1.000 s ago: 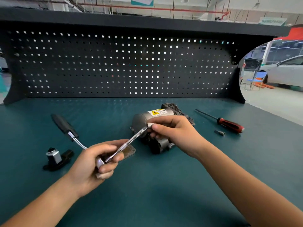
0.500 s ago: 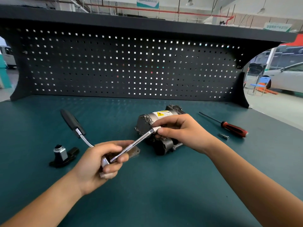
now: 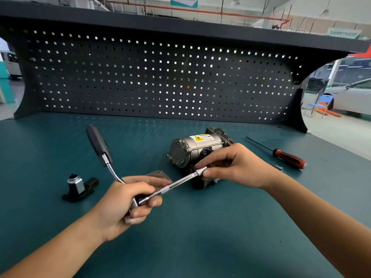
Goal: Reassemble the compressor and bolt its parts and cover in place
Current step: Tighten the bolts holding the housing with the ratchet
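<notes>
From the head view, the compressor (image 3: 195, 150) lies on its side on the teal counter (image 3: 200, 243), just above mid-frame, with its round end cap facing 8 o'clock. The left hand (image 3: 124, 203), at 7 o'clock from the compressor, is curled tight round the head of a ratchet (image 3: 109, 163), whose black grip points away toward 11 o'clock. An extension bar (image 3: 176, 182) runs from the ratchet head toward 2 o'clock. The right hand (image 3: 234, 167) pinches the bar's far end between thumb and fingertips, right in front of the compressor's lower body. A flat metal plate (image 3: 158, 174) lies on the counter, partly hidden behind the left hand. At 9 o'clock sits a black fitting (image 3: 80, 188) with a silver cylinder. At 3 o'clock lie a red-handled screwdriver (image 3: 289, 157) and, near it, a small metal piece (image 3: 279, 167). A pegboard (image 3: 160, 77) backs the counter.
</notes>
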A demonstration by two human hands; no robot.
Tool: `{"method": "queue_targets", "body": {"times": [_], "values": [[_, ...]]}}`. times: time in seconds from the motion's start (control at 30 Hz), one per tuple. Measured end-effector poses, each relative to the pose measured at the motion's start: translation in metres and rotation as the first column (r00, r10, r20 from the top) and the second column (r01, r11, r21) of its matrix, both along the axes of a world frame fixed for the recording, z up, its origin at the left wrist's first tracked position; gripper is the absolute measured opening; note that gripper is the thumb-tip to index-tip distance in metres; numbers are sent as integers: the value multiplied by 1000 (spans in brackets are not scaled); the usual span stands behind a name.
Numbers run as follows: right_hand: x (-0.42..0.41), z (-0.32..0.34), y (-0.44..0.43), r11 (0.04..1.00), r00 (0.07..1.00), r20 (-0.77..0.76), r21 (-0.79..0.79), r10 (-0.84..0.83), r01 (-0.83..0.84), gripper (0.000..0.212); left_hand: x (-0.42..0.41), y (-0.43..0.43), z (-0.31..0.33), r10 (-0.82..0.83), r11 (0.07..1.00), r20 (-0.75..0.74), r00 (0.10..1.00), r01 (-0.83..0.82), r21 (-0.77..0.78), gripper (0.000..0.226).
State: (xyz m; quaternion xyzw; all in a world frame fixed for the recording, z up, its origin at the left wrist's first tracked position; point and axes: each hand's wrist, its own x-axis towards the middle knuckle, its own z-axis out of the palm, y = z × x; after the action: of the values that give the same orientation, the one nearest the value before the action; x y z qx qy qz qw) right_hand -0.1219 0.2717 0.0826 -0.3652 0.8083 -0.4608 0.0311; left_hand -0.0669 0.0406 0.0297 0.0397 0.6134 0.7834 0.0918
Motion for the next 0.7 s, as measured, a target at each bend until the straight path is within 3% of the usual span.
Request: {"method": "queue_targets", "body": {"times": [0.13,0.4,0.7], "values": [[5,-9,0,999,995,-87,-15,-42,41,30,-2,-1,1,-62,996,84,994,56,73,30],[16,-4,0,999,997,-61,-12,38,-39,15,-6,-8,2,-203,960,279,939,135,245,26],[17,-13,2,992,996,36,-105,79,-74,11,-3,-6,3,-275,931,307,911,172,323,22]]}}
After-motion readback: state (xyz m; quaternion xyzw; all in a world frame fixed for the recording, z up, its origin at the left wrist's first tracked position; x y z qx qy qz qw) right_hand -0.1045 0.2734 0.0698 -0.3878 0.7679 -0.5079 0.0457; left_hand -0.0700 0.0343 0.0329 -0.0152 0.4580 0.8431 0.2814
